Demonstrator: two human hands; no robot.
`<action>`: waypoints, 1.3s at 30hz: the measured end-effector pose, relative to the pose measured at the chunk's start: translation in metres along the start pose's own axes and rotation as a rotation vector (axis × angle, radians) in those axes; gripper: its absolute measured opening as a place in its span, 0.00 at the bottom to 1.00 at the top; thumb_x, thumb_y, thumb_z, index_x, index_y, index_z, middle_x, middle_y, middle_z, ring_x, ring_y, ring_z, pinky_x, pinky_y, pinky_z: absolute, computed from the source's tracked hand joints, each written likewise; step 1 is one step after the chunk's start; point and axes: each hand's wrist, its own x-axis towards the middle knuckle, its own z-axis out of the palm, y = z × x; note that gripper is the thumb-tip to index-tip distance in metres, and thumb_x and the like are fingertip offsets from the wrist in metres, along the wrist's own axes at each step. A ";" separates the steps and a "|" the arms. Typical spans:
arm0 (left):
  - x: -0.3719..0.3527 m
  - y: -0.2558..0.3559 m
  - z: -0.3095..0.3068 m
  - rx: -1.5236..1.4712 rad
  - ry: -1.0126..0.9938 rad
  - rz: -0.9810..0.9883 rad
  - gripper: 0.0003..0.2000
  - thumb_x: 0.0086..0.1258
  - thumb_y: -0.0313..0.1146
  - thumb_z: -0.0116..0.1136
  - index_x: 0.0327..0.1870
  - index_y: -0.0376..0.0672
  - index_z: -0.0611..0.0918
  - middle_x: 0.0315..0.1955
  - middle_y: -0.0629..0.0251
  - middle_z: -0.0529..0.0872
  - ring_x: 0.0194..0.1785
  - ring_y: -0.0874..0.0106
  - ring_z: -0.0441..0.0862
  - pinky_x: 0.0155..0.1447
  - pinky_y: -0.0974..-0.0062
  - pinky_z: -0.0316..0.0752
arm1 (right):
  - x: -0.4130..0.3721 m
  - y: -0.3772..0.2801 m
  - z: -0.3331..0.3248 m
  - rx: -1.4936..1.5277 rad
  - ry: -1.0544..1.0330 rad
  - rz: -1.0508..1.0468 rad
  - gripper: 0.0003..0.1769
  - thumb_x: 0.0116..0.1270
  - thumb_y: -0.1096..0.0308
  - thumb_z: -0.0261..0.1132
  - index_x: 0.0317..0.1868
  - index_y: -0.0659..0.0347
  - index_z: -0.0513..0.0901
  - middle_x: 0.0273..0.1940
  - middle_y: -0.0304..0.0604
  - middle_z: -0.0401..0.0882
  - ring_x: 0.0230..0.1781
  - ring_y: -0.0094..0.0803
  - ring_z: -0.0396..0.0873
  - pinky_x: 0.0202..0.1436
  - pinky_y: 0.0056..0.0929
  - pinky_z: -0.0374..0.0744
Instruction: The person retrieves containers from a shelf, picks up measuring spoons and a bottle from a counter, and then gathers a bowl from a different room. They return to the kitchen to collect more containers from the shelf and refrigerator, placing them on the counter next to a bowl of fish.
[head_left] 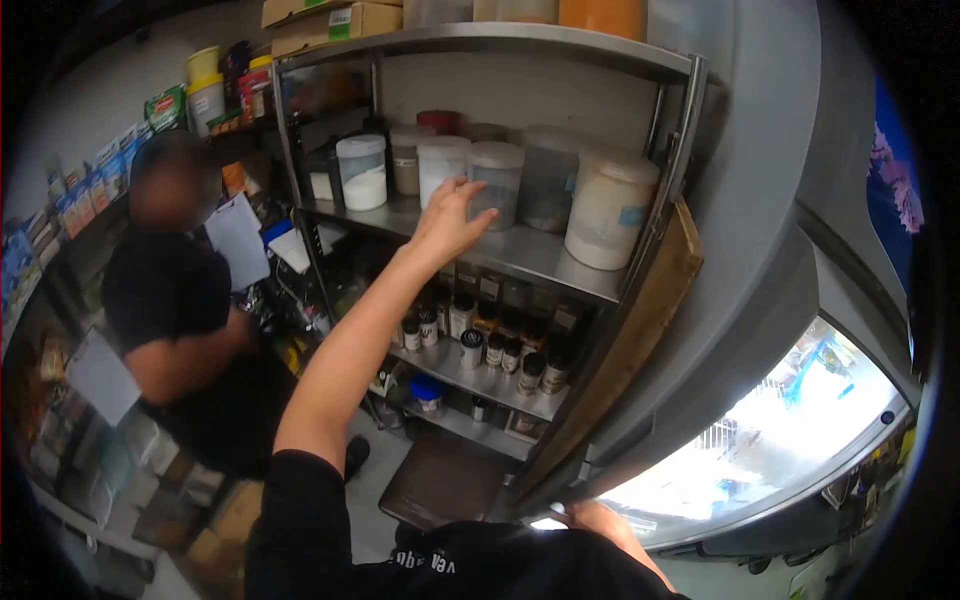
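My left hand is raised to the middle shelf, thumb and fingers apart, with nothing in it. It is nearest to a clear lidded canister and a white-filled canister; whether it touches either is hard to tell. Further left stands a canister half full of white powder. To the right is a large tub with pale contents. Low in front of my body, my right hand is closed around a small whitish thing, partly hidden by my black shirt.
A person in black stands at the left near clipboards. Spice jars line the lower metal shelf. A wooden board leans at the shelf's right side, beside a lit glass-door fridge. A brown stool-like top sits below.
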 end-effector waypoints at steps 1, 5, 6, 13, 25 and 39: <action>0.012 0.007 0.000 -0.100 0.000 0.027 0.25 0.65 0.41 0.64 0.61 0.42 0.77 0.61 0.50 0.74 0.63 0.53 0.72 0.64 0.61 0.71 | 0.003 -0.001 0.004 0.009 0.024 0.013 0.35 0.75 0.39 0.45 0.44 0.64 0.84 0.42 0.59 0.83 0.49 0.56 0.79 0.54 0.45 0.76; 0.052 0.046 0.001 -0.285 0.120 0.302 0.24 0.65 0.40 0.64 0.62 0.42 0.76 0.60 0.52 0.74 0.63 0.53 0.72 0.63 0.61 0.72 | 0.008 -0.016 0.027 0.148 -0.116 0.343 0.35 0.74 0.39 0.43 0.45 0.63 0.84 0.44 0.59 0.83 0.48 0.57 0.80 0.53 0.49 0.76; 0.058 0.054 -0.001 -0.320 0.091 0.422 0.24 0.66 0.39 0.63 0.61 0.42 0.75 0.60 0.52 0.74 0.62 0.53 0.73 0.63 0.62 0.72 | 0.011 -0.023 0.029 0.186 -0.157 0.424 0.36 0.74 0.39 0.43 0.45 0.63 0.84 0.45 0.59 0.83 0.48 0.58 0.80 0.53 0.50 0.76; 0.051 0.053 0.015 -0.407 -0.057 0.589 0.24 0.65 0.37 0.63 0.62 0.41 0.74 0.56 0.52 0.74 0.59 0.54 0.73 0.62 0.60 0.71 | 0.034 -0.079 0.051 0.182 0.099 0.483 0.37 0.74 0.37 0.42 0.46 0.63 0.83 0.44 0.60 0.83 0.50 0.58 0.79 0.55 0.50 0.75; 0.169 0.040 -0.071 -0.259 0.756 0.632 0.21 0.63 0.33 0.63 0.57 0.40 0.76 0.45 0.57 0.79 0.49 0.60 0.76 0.55 0.65 0.71 | -0.029 -0.070 0.041 0.273 0.527 0.640 0.28 0.71 0.46 0.59 0.27 0.65 0.82 0.22 0.54 0.81 0.29 0.49 0.84 0.38 0.45 0.79; 0.286 0.058 -0.110 -0.112 0.201 -0.062 0.62 0.52 0.61 0.69 0.74 0.29 0.44 0.67 0.29 0.61 0.71 0.46 0.64 0.73 0.62 0.62 | -0.032 -0.092 -0.123 0.331 0.741 -0.006 0.11 0.63 0.61 0.71 0.42 0.56 0.87 0.35 0.47 0.86 0.35 0.42 0.85 0.38 0.35 0.81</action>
